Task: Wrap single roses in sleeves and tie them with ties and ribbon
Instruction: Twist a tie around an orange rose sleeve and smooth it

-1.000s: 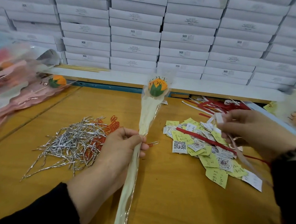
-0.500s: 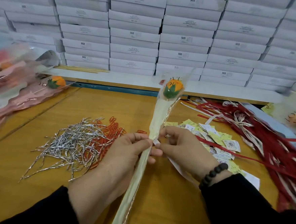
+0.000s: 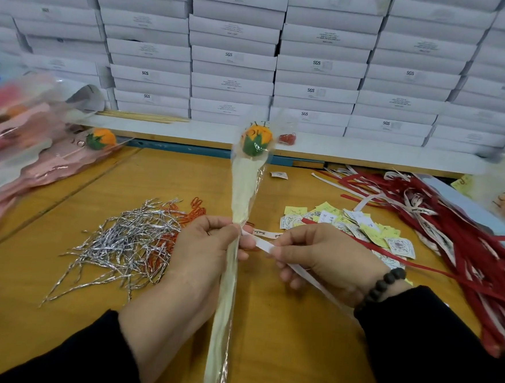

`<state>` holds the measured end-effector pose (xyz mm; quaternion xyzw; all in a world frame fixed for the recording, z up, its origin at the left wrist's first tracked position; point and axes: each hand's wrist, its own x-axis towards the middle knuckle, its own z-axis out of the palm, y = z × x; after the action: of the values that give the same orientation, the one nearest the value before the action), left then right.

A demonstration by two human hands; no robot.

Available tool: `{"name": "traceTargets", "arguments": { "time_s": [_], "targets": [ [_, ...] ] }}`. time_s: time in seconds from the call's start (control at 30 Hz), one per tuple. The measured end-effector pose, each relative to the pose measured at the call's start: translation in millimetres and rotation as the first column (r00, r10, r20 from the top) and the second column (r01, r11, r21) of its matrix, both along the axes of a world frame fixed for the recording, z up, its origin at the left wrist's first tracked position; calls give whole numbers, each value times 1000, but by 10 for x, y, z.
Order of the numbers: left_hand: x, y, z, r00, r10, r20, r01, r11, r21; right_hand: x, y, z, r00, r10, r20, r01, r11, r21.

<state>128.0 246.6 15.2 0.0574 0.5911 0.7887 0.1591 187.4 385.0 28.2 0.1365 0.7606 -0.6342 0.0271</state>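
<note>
Left hand [image 3: 208,248]: centre of the frame, fingers curled round the gathered neck of the sleeve [image 3: 244,190], holding it upright and leaning slightly right.

Sleeve: pale cream and clear film, running from the bottom centre edge up to the middle of the frame; printed lettering near the top, not fully legible.

Rose [image 3: 256,140]: orange head with green sepals, inside the flared top of the sleeve, upper centre.

Right hand [image 3: 321,256]: right of centre, thumb and forefinger pinching a white ribbon [image 3: 264,246] just beside the neck of the sleeve; the ribbon passes under the palm toward the lower right. A dark bead bracelet [image 3: 382,285] sits at the wrist.

Silver ties [image 3: 122,242]: loose heap on the wooden surface [image 3: 278,357], left of centre, with orange ties [image 3: 194,211] along its right edge.

Paper tags [image 3: 362,229]: yellow and white pile, right of centre, behind the right hand.

Red and white ribbons [image 3: 451,235]: long tangle along the right side of the frame.

Wrapped roses [image 3: 39,152]: stack in pink sleeves, left edge; one orange head showing.

White boxes [image 3: 314,61]: stacked rows filling the upper half of the frame.
</note>
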Motion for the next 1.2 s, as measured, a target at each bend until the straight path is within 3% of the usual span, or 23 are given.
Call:
{"name": "traceTargets", "arguments": {
  "time_s": [0.2, 0.37, 0.47, 0.63, 0.9, 1.2],
  "targets": [
    [-69, -59, 42, 998, 67, 4, -67, 998, 13, 7, 111, 22, 997, -75, 3, 75, 997, -23],
    [-42, -35, 16, 999, 8, 42, -9, 1000, 17, -17, 74, -23, 973, -228, -42, 230, 973, 33],
    [7, -3, 2, 999, -17, 43, 16, 999, 38, -46, 4, -70, 968, -237, -79, 244, 964, 104],
    [93, 20, -1, 997, -62, 46, 59, 996, 73, -86, -126, -113, 968, -202, -150, 216, 973, 86],
    [97, 35, -28, 996, -86, 39, 83, 994, 72, -100, -128, -115, 984, -160, -79, 139, 965, -223],
    [134, 62, -50, 994, -108, -6, 108, 993, 46, -119, -142, -182, 970, -219, -105, 163, 907, -390]
  ]
}}
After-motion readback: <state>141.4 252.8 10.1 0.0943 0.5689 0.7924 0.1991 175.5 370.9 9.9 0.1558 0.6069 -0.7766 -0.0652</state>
